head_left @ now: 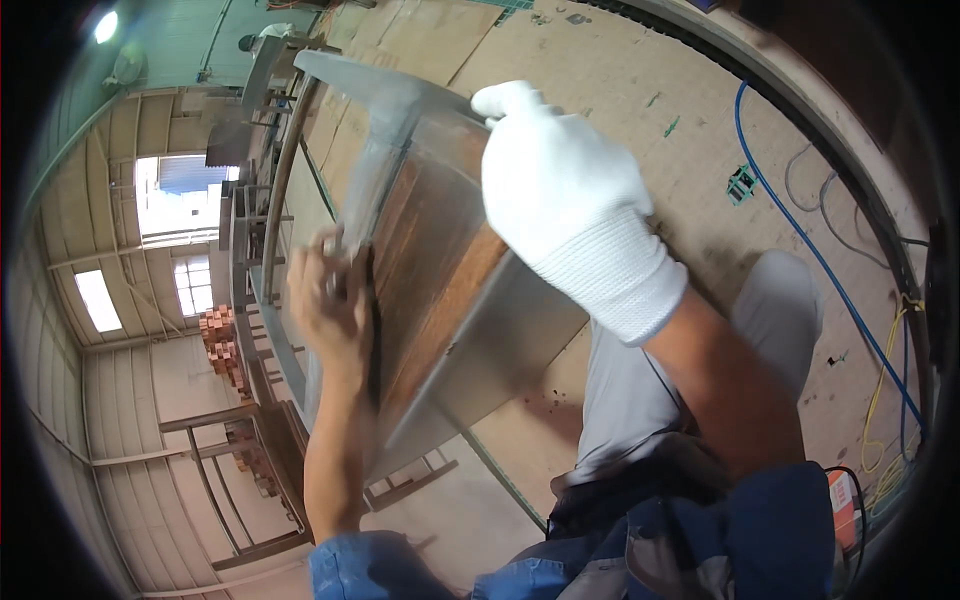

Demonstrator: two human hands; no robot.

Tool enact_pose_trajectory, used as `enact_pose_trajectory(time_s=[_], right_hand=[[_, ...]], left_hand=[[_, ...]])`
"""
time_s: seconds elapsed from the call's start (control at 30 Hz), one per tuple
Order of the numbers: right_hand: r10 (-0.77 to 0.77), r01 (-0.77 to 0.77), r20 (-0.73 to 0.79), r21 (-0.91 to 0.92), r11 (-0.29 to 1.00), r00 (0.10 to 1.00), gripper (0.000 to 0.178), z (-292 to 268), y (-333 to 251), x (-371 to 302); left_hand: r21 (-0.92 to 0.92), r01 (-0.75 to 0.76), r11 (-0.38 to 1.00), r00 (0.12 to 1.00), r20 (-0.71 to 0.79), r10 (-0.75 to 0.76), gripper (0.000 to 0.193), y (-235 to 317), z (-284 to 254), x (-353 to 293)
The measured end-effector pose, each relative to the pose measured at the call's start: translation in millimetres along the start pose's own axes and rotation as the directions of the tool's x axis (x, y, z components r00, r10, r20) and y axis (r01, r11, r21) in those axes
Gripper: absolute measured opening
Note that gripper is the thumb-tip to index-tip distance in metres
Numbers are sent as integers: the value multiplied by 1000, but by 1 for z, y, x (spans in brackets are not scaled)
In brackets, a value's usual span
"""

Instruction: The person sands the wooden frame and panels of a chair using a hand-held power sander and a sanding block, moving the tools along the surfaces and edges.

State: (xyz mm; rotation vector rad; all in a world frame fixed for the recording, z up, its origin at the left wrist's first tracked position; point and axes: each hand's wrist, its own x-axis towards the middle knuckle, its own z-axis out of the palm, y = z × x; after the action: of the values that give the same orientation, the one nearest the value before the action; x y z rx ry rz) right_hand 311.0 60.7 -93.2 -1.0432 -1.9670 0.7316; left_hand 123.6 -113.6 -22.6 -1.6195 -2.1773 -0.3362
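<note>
Here, viewed remotely, I have the brown-and-grey workpiece slanting between my hands, the bare left hand with blurred fingers curled narrowly at its left edge, the white-gloved right hand folded by its upper right edge, though I cannot tell what either holds.

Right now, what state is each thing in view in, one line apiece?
Left hand: bare, fingers curled at the workpiece, blurred; grip unclear
Right hand: gloved in white, over the workpiece's edge; grip unclear
Workpiece: slanted, part grey, part brown
Lamp: lit
Blue hose: uncoiled, lying in a curve
Yellow cord: loose
Reddish blocks: stacked
</note>
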Motion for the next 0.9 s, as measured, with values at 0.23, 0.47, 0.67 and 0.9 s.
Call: enact_pose_trajectory(time_s=[0.23, 0.47, 0.67, 0.9], right_hand=[[-434, 331, -228, -379, 864, 872, 20, 8, 11, -8], [-212, 267, 215, -271, 925, 953, 35, -4, 14, -1], [-213, 221, -67, 428, 877, 975, 33, 2, 24, -7], [-463, 422, -57, -327, 846, 884, 24, 3, 24, -5]], left_hand=[[87, -176, 981, 984, 16, 175, 22, -80, -54, -91], [89, -247, 965, 969, 8, 247, 17, -45, -27, -41], [34, -127, 991, 992, 6, 127, 22, -77, -39, -80], [74, -230, 970, 973, 29, 228, 19, -60, -30, -56]])
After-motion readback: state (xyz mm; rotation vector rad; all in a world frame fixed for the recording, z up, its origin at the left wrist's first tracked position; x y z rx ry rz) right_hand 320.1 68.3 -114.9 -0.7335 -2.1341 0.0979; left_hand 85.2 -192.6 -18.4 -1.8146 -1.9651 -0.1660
